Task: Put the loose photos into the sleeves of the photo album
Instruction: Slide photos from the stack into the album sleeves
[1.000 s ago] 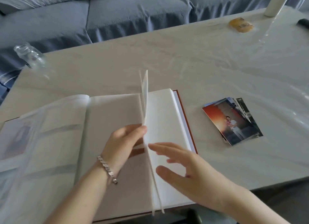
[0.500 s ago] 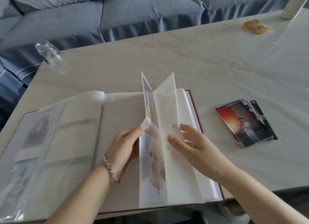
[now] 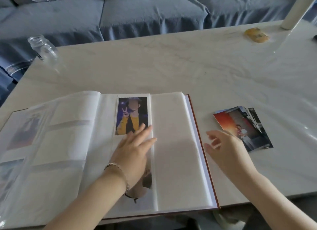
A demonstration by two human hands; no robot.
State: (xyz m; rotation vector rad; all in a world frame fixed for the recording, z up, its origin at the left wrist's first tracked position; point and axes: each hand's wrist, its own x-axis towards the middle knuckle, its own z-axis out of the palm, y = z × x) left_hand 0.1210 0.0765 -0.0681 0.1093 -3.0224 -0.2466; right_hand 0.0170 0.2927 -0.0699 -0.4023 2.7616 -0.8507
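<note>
The photo album [image 3: 173, 144] lies open and flat on the table's near edge. Its left page holds a sleeved photo [image 3: 132, 115] of a person in yellow; a second photo below is mostly hidden by my wrist. The right page shows blank sleeves. My left hand [image 3: 133, 150] presses flat on the left page near the spine, fingers straight. My right hand [image 3: 224, 149] hovers open just right of the album, beside a stack of loose photos [image 3: 243, 126] fanned on the table.
The pale marble table [image 3: 171, 63] carries an empty glass jar [image 3: 43, 48] at the far left, a yellow wrapped item [image 3: 256, 35] and a white post [image 3: 295, 10] at the far right. A blue sofa [image 3: 137, 11] runs behind.
The upright pages have been laid flat to the left, exposing the sleeved photo. My left hand now presses them down; my right hand left the album and moved toward the loose photos.
</note>
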